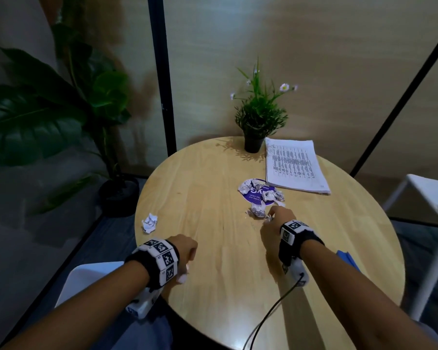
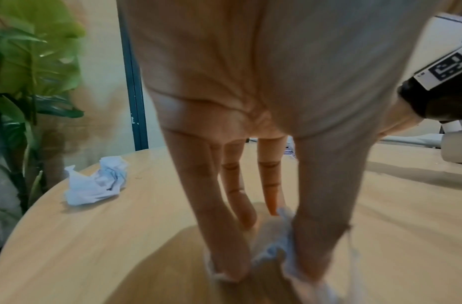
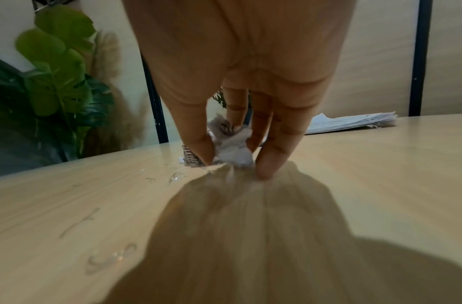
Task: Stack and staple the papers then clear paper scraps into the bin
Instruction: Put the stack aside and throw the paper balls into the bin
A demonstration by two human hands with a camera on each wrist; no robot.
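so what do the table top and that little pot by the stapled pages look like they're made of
Table top: light wood, or a wood-look laminate, with visible plank grain and a soft sheen.
Pot: dark and matte, probably plastic, though the dim light leaves that open.

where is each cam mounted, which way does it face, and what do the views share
Head: worn on the head, looking forward and down at the round table; both forearms and hands show.
Left wrist: looks along the left hand, which grips a paper scrap.
Right wrist: looks along the right hand, fingertips around a crumpled scrap.
Shared: head and right wrist views show the paper stack.
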